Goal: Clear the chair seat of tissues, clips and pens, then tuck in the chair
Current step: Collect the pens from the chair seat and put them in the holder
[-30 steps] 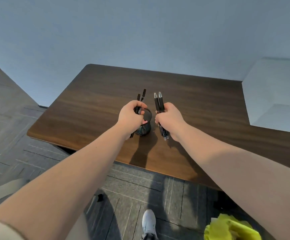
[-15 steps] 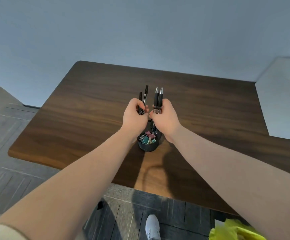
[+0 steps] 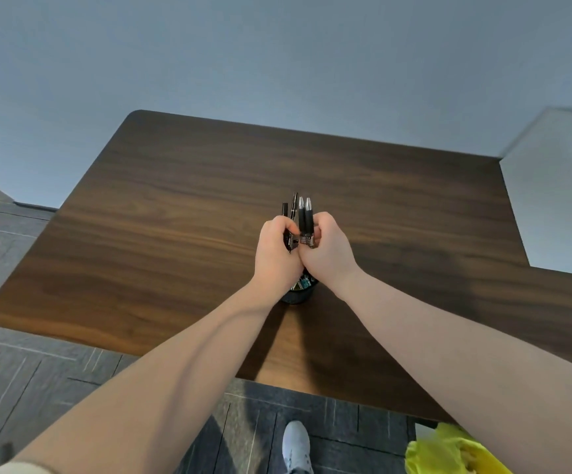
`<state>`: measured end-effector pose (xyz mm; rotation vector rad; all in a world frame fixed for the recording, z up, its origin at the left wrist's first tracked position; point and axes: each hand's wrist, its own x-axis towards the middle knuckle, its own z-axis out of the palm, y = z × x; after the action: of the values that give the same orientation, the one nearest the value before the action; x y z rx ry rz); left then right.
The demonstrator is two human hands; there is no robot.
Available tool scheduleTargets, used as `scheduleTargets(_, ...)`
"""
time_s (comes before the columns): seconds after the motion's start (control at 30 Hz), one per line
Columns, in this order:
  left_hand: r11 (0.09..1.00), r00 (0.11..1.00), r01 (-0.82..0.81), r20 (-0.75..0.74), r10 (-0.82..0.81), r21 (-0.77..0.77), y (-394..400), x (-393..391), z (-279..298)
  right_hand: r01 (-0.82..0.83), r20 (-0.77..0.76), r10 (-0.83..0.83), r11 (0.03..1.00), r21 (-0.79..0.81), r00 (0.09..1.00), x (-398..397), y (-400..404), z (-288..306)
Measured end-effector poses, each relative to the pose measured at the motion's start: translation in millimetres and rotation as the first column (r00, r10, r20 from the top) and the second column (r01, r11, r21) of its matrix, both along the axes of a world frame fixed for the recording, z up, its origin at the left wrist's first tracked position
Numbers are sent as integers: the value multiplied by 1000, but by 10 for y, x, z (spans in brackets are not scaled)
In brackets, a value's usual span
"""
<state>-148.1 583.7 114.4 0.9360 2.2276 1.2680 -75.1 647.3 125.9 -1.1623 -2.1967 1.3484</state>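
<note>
Shoe first: one white lace-up sneaker point(image 3: 297, 448) stands on the grey plank-pattern floor point(image 3: 38, 381) at the near edge of the view, and a crumpled bright yellow-green thing point(image 3: 448, 455) lies just to its right; what it is cannot be told. Two bare forearms stretch forward from the near corners over the front edge of the dark brown wooden desk with rounded corners point(image 3: 181, 234), and they converge until the two fists touch at the knuckles.

The left hand point(image 3: 277, 256) is clenched round two slim black pens point(image 3: 290, 213), which stand nearly upright with their tips rising above the fingers, one taller than the other. The right hand point(image 3: 329, 254) is clenched round two thicker black pens with silver pointed tips point(image 3: 305, 213), held side by side and also upright. That makes four pens, bunched close together between the hands.

Directly under the joined hands stands one small round black cup point(image 3: 296, 297) on the desk, mostly hidden by the wrists; only its near wall and a sliver of its mouth show. In that sliver are small coloured clips point(image 3: 303, 283), teal among them, too few visible to count. Whether the pens' lower ends are inside the cup cannot be told.

Beyond the desk rises a plain blue-grey wall point(image 3: 277, 56), and at the far right a pale white block-shaped surface point(image 3: 558, 193) meets the desk's edge.
</note>
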Motion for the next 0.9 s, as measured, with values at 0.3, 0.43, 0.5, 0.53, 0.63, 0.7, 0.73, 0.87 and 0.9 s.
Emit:
scheduleTargets(0.3, 997, 998, 55, -38, -57, -54, -16, -108, 124, 21, 67, -27, 997, 77, 997, 80, 76, 149)
scheduleTargets(0.43, 997, 997, 43, -54, -47, -68, -46, -149, 151, 11, 76, -20, 993, 118, 997, 118, 89, 207)
scheduleTargets(0.5, 996, 998, 32, -48, -35, -80, -91, -161, 168, -4, 89, -6, 993, 120, 996, 144, 102, 226)
scheduleTargets(0.53, 996, 998, 23, -50, -27, -87, -121, -163, 180, -14, 103, 1, 993, 119, 995, 161, 110, 237)
scheduleTargets(0.63, 992, 997, -5, -72, -4, -128, -231, -151, 219, -23, 140, 9, 994, 104, 990, 231, 123, 271)
scheduleTargets(0.7, 990, 996, -19, -83, 8, -139, -317, -115, 250, -30, 143, 16, 995, 98, 990, 299, 105, 285)
scheduleTargets(0.73, 989, 995, -25, -97, 11, -142, -365, -85, 269, -40, 142, 25, 994, 98, 990, 338, 87, 293)
scheduleTargets(0.87, 983, 990, -69, -133, 47, -173, -602, 112, 344, -93, 141, 76, 989, 118, 987, 513, -8, 318)
scheduleTargets(0.9, 979, 989, -90, -136, 65, -184, -677, 180, 361, -104, 143, 86, 987, 123, 986, 564, -40, 323)
